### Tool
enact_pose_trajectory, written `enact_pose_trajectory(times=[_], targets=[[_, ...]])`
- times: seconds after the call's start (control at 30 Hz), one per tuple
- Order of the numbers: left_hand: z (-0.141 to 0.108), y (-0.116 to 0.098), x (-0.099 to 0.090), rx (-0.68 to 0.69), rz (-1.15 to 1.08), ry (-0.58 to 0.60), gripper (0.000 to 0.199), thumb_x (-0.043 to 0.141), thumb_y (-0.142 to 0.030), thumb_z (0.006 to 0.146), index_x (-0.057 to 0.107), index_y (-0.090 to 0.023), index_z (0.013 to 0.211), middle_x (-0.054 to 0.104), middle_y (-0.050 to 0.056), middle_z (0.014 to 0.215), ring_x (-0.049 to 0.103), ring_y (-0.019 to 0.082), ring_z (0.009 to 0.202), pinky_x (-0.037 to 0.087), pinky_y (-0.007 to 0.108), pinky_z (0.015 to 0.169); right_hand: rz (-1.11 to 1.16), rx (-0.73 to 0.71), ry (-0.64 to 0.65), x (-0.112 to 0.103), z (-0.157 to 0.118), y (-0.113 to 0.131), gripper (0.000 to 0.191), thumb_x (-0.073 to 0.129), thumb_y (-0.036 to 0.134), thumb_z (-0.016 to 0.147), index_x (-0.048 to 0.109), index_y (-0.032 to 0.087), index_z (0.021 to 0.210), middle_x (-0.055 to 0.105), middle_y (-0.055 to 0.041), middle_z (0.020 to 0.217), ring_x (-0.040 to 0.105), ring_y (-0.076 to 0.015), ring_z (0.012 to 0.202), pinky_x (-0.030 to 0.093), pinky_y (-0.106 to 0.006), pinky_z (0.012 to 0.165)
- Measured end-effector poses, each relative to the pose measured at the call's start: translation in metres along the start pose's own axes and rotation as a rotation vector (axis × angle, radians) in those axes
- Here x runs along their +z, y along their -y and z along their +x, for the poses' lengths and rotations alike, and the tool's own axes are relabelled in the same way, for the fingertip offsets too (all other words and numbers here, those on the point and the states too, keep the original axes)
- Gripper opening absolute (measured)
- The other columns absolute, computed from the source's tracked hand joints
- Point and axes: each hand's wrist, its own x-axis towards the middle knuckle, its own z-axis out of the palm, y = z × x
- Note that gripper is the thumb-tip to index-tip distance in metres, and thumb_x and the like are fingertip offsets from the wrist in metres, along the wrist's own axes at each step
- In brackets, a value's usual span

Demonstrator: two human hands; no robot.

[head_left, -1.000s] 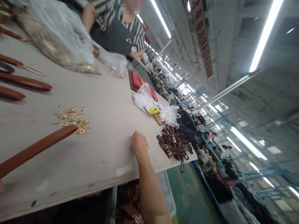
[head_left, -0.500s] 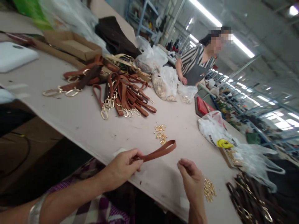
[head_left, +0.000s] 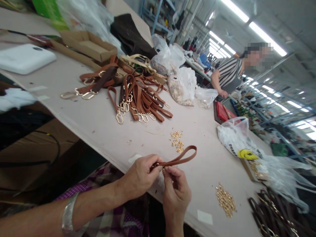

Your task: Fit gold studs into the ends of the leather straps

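Note:
My left hand (head_left: 144, 172) is closed around the end of a brown leather wrist strap (head_left: 182, 159), whose loop sticks out to the right above the table. My right hand (head_left: 176, 189) pinches at the strap's underside, close to my left fingertips. A gold glint shows there, seemingly a small gold stud, mostly hidden by the fingers. Just beyond the loop lies a small scatter of gold studs (head_left: 177, 140). Right of my right hand is a bigger pile of small gold pieces (head_left: 225, 199).
Brown straps with gold clasps (head_left: 142, 102) are heaped at the back left, beside a cardboard box (head_left: 90, 46) and a white device (head_left: 27, 59). Plastic bags (head_left: 182, 87) stand behind. Dark straps (head_left: 276, 210) lie at the right. A person (head_left: 229, 74) stands across the table.
My right hand has moved left to meet the strap at my left fingertips. The camera view has shifted, and the person across the table appears farther right.

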Motion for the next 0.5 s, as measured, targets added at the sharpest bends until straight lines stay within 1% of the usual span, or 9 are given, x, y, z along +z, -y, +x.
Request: enact_pose_trajectory(times=[0.13, 0.23, 0.37, 0.5], targets=[[-0.0001, -0.0023, 0.0008, 0.015, 0.002, 0.027, 0.018, 0.049, -0.015, 0.087, 0.066, -0.017, 0.090, 0.068, 0.002, 0.082, 0.061, 0.016, 0.075, 0.042, 0.023, 0.065, 0.068, 0.062, -0.037, 0.0003, 0.0001, 0.0010, 0.016, 0.067, 0.034, 0.085, 0.068, 0.020, 0.093, 0.072, -0.0048, 0.092, 0.068, -0.0191, 0.088, 0.053, -0.031, 0.078], [-0.0020, -0.0027, 0.0026, 0.017, -0.009, 0.043, 0.020, 0.049, -0.012, 0.086, 0.067, -0.017, 0.092, 0.069, 0.002, 0.083, 0.062, 0.016, 0.077, 0.043, 0.023, 0.067, 0.054, 0.085, -0.050, -0.0001, -0.0001, 0.0018, 0.017, 0.066, 0.035, 0.085, 0.068, 0.020, 0.092, 0.071, -0.0046, 0.090, 0.067, -0.0188, 0.088, 0.052, -0.030, 0.077], [-0.0052, -0.0019, 0.0068, 0.027, -0.017, 0.052, 0.023, 0.048, -0.012, 0.086, 0.069, -0.017, 0.095, 0.071, 0.003, 0.086, 0.064, 0.016, 0.079, 0.045, 0.024, 0.070, 0.018, 0.058, -0.030, -0.0039, -0.0019, 0.0023, 0.017, 0.066, 0.035, 0.085, 0.069, 0.020, 0.091, 0.071, -0.0041, 0.088, 0.066, -0.0186, 0.086, 0.052, -0.030, 0.077], [-0.0036, 0.0006, 0.0055, 0.076, 0.024, 0.040, 0.024, 0.049, -0.011, 0.085, 0.070, -0.018, 0.096, 0.071, 0.003, 0.087, 0.064, 0.016, 0.081, 0.045, 0.023, 0.072, -0.051, 0.026, -0.060, -0.0055, -0.0026, 0.0006, 0.015, 0.066, 0.034, 0.085, 0.069, 0.021, 0.090, 0.072, -0.0031, 0.088, 0.066, -0.0178, 0.085, 0.050, -0.030, 0.078]])
